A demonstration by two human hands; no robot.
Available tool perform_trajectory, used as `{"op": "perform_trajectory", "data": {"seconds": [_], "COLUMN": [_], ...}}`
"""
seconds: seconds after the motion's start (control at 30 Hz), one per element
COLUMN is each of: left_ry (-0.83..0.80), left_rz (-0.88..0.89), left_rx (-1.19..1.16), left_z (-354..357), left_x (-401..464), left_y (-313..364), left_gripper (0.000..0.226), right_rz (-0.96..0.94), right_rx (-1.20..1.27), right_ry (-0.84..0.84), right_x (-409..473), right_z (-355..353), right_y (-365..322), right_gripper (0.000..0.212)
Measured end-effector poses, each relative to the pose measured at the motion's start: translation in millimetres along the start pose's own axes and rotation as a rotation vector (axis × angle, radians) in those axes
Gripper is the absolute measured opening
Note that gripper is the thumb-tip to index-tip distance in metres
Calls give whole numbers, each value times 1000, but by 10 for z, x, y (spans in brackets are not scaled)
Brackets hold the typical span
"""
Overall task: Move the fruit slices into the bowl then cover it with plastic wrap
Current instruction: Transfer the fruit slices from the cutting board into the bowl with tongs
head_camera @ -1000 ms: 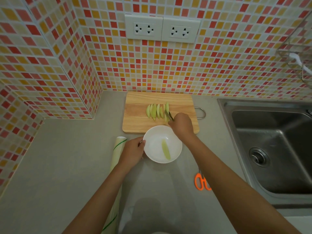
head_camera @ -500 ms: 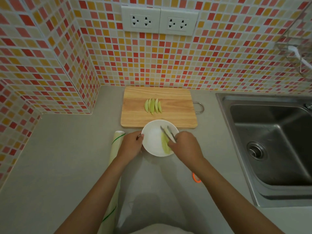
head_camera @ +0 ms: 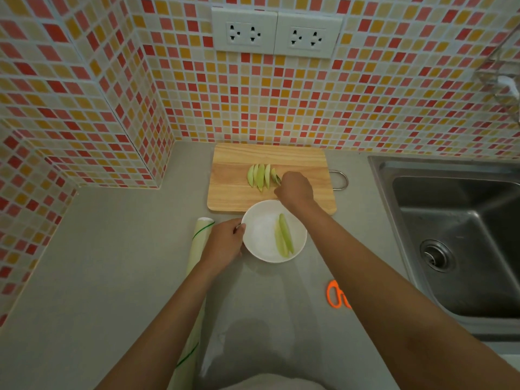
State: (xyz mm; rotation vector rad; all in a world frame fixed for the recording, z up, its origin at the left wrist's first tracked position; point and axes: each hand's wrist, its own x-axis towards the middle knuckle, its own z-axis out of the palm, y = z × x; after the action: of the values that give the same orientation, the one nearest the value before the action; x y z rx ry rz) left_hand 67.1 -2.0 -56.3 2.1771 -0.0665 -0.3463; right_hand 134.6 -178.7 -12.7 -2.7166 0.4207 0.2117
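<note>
White bowl (head_camera: 260, 235) on the grey counter (head_camera: 112, 263), just near of the wooden cutting board (head_camera: 233, 192), containing two pale green fruit slices (head_camera: 284, 239) lying side by side in its right half; the left half of the bowl is bare. The left hand (head_camera: 223, 243) grips the bowl's left rim, thumb on the edge. A row of further slices on the board (head_camera: 260, 177) stands at the board's middle; the right hand (head_camera: 295, 190), fingers curled, pinches the rightmost slice of that row, a dark tool tip perhaps showing at the fingertips, too small to tell. A roll of plastic wrap (head_camera: 198, 243) lies on the counter just left of the left hand, running near to far and passing under the left forearm. Orange-handled scissors (head_camera: 336, 294) lie on the counter right of the bowl and nearer, partly hidden by the right forearm. A steel sink (head_camera: 464, 235) is set into the counter at the right, well apart from the board, whose metal hanging loop (head_camera: 342, 180) points toward it. Mosaic-tiled wall (head_camera: 281, 102) in red, orange and cream backs the counter and juts forward at the left as a corner; a double socket (head_camera: 277, 33) sits on it above the board. Open counter extends left of the roll and between bowl and sink
</note>
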Motion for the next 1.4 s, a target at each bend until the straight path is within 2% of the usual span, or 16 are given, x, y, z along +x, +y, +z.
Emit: {"op": "perform_trajectory", "data": {"seconds": [0.1,0.3,0.5,0.7,0.8,0.93,1.0,1.17,1.27,1.4], "left_ry": [-1,-9,-3,-11,-5,-12,-8,-8,-8,-9], "left_rz": [3,2,-4,2,2,-4,-2,-7,-15,-11], "left_rx": [-6,-19,15,-1,15,5,2,-6,-15,-1], "left_z": [1,-6,-1,-4,-1,-9,-10,-11,-8,2], "left_x": [-1,-14,-11,-19,-12,-16,-16,-14,-11,-7], "left_y": [3,15,17,15,15,17,23,16,16,18], "left_gripper": [29,29,30,29,28,30,30,31,31,31], "right_rz": [-2,-61,-50,-21,2,-7,-13,-9,-4,-73], "right_rx": [81,176,18,71,80,-26,-44,45,157,155], "right_ry": [25,18,-57,77,76,-1,-4,25,46,47], "right_x": [-202,-1024,-1407,-924,-490,-123,-37,-192,-589,-1186], "right_z": [-81,-165,46,-80,-109,33,98,31,-52,-81], "right_y": [61,283,388,256,80,-75,-101,-43,101,274], "right_gripper": [38,43,23,30,38,9,7,34,39,43]}}
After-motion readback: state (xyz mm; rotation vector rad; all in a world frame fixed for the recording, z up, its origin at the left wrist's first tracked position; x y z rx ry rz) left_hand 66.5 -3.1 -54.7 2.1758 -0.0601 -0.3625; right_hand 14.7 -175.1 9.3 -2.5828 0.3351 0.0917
